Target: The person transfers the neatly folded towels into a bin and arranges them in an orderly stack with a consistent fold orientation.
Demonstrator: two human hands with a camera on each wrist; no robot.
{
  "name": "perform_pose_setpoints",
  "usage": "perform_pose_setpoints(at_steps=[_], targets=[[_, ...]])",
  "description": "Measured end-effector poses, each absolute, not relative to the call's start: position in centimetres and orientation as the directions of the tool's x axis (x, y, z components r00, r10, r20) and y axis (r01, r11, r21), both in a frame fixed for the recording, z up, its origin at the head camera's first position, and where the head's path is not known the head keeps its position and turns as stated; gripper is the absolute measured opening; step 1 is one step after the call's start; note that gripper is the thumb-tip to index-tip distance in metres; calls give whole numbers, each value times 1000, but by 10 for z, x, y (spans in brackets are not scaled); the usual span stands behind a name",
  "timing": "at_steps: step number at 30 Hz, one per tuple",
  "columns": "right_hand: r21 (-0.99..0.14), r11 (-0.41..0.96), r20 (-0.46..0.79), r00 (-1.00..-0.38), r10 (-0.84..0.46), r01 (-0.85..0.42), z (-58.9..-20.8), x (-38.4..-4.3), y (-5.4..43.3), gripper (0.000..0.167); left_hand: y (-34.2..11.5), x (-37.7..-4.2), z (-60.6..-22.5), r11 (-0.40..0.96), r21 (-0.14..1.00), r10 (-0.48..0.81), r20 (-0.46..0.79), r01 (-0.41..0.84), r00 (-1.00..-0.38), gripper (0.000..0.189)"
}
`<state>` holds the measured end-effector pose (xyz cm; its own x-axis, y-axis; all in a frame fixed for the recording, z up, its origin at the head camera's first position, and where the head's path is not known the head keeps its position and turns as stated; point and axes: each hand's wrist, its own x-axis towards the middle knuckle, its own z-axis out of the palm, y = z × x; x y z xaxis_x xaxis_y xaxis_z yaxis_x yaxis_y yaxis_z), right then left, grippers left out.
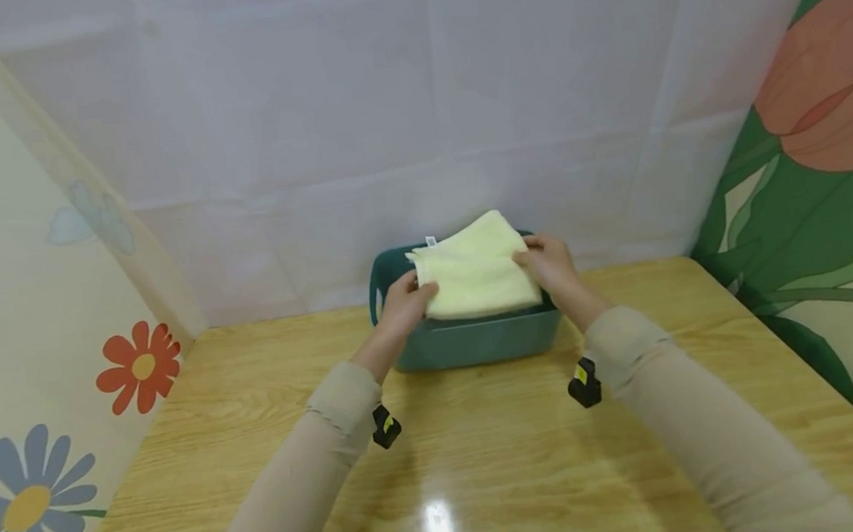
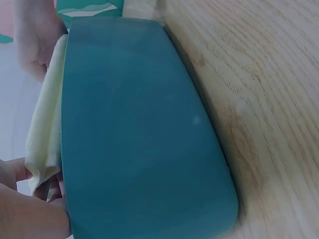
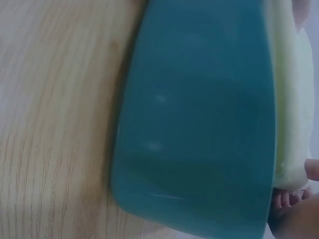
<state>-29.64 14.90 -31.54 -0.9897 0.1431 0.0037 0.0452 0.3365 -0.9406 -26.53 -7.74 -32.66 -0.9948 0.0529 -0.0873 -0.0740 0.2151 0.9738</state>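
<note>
A folded pale yellow towel [image 1: 476, 275] lies at the mouth of a teal plastic basket [image 1: 478, 343], its far corner sticking up above the back rim. My left hand [image 1: 405, 303] pinches the towel's left edge, thumb on top and fingers underneath. At the opposite edge my right hand [image 1: 551, 269] holds the towel the same way. The left wrist view shows the towel [image 2: 45, 119] along the basket rim, with the left fingers [image 2: 55, 186] beneath it. In the right wrist view the right thumb [image 3: 312, 169] lies on the towel's end. The basket's inside is mostly hidden under the towel.
The basket stands on a wood-grain table [image 1: 501, 452], close to a white sheet [image 1: 415, 116] hung behind it. Walls painted with flowers border the table at left [image 1: 28, 272] and right [image 1: 828, 209]. A small white tag [image 1: 430, 241] shows at the towel's back edge.
</note>
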Motion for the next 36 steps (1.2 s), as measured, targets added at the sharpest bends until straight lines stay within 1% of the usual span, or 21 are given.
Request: perform_pose_setpoints(at_steps=[9, 14, 19, 27, 30, 33, 36], targets=[[-941, 339, 36, -989, 140, 14, -322, -298, 147, 45, -79, -269, -326, 261, 963, 53, -84, -68, -995, 42], [-935, 354, 73, -985, 153, -14, -323, -298, 146, 42, -79, -269, -325, 284, 958, 47, -65, -49, -997, 41], [-931, 366, 80, -984, 159, -17, -324, -297, 147, 42, -79, -269, -323, 321, 947, 56, -50, -29, -997, 40], [-922, 387, 80, -990, 117, -29, -326, -292, 150, 43, -84, -268, -321, 350, 937, 102, -31, 6, -994, 43], [-924, 380, 74, -994, 86, -36, -324, -288, 151, 43, -89, -268, -323, 413, 910, 119, -3, 47, -993, 45], [-934, 356, 67, -996, 57, -43, -320, -283, 154, 44, -95, -265, -323, 527, 846, 119, 19, 80, -993, 47], [-945, 323, 74, -996, 39, -57, -316, -276, 158, 44, -99, -258, -321, 590, 802, 119, 23, 89, -993, 47]])
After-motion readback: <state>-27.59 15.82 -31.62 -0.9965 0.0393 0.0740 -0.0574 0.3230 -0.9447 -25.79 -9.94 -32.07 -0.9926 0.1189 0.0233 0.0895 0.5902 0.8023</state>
